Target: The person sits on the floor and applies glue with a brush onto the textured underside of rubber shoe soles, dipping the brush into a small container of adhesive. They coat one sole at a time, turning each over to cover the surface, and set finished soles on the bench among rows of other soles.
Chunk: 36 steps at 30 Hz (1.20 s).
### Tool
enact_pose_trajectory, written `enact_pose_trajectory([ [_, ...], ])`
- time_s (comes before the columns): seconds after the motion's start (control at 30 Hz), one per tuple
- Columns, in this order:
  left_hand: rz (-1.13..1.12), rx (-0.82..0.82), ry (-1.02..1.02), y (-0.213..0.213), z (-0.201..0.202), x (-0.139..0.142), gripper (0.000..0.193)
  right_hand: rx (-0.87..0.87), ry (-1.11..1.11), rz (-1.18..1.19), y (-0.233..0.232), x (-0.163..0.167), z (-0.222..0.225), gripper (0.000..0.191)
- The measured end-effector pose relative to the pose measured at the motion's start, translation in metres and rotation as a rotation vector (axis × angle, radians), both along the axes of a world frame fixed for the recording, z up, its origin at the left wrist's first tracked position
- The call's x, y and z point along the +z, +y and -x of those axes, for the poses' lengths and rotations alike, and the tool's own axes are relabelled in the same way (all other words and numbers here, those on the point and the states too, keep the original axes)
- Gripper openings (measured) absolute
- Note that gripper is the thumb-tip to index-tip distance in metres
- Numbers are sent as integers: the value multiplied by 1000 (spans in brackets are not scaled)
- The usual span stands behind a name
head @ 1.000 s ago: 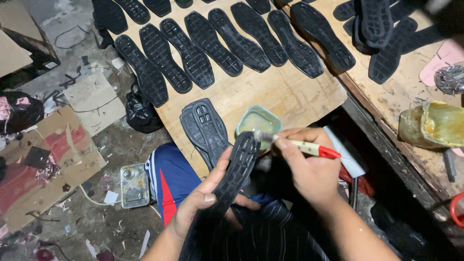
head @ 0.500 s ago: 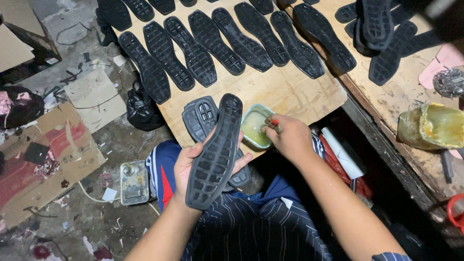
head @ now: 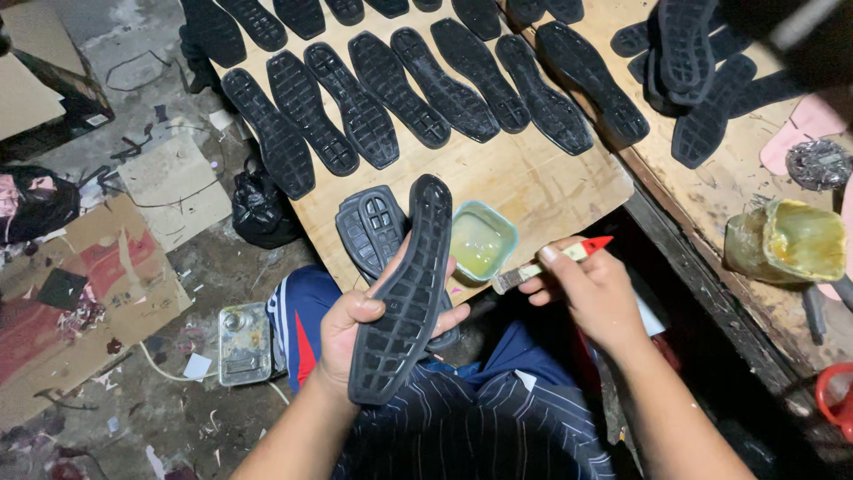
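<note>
The black rubber sole stands almost upright in the left hand, its ridged inner face turned to the camera, over the person's lap and in front of the edge of the wooden board. The left fingers wrap around the sole's right edge while the thumb presses on the left edge, so the hand is closed firmly about its lower half; the upper half sticks out free above the hand. The right hand pinches a small brush with a red handle, fingers closed tight on it, the bristles pointing toward the small tub of yellowish glue just beside the sole.

One risk, judging from this layout, is a drip: a loaded brush crossing between tub and sole could let glue fall on the striped trousers. The tub also sits near the board's edge, so a knock from the sole's free tip could tip it. A stack of two more soles lies just behind, touching the held one in view.
</note>
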State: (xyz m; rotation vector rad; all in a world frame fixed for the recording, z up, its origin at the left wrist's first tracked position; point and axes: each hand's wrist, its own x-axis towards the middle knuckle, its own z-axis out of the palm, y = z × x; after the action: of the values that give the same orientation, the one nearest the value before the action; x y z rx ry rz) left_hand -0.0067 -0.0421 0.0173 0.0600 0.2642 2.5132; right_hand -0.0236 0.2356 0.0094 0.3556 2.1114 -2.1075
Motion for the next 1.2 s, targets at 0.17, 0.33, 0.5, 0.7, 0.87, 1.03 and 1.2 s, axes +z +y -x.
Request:
enact_pose_trajectory([
  [0.17,37,-85,19,7,-3,8,116,-110,210,343,-1,23,-21,17],
  [0.33,56,-124,35,11,-8,17,122,-46,188,304,-20,34,-23,18],
  [0.5,77,-167,88,12,-10,21,123,-114,280,189,-24,36,-6,17],
  [0.7,78,-182,93,9,-8,14,124,2,392,-95,-19,37,-12,15],
  [0.87,73,-180,46,6,-7,8,125,133,315,-142,-17,41,-29,15],
  [1.03,89,-212,87,7,-6,11,122,90,462,-134,-12,50,-15,16],
  [1.2,-11,-132,-6,9,-4,14,117,336,431,-189,-13,54,-27,15],
])
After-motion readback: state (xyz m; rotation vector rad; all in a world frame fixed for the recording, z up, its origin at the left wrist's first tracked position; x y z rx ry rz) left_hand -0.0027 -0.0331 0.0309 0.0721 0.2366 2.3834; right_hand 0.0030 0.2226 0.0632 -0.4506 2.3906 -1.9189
